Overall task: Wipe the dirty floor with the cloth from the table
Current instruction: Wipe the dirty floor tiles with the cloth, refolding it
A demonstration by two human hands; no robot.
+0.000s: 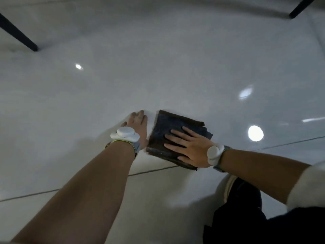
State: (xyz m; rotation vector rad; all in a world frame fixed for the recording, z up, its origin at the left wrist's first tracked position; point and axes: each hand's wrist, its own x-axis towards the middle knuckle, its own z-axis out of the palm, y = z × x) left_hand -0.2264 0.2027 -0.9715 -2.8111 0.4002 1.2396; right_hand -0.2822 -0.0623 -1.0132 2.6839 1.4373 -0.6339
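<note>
A dark folded cloth lies flat on the glossy pale tiled floor, near the middle of the head view. My right hand presses palm-down on the cloth's near right part, fingers spread and pointing left. My left hand rests flat on the bare floor just left of the cloth, fingers pointing away from me, its edge close to the cloth's left side. Both wrists carry white round devices.
Two dark furniture legs stand on the floor, one at the far left and one at the far right top. Grout lines cross the tiles near my arms. My knee in dark clothing is at the lower right.
</note>
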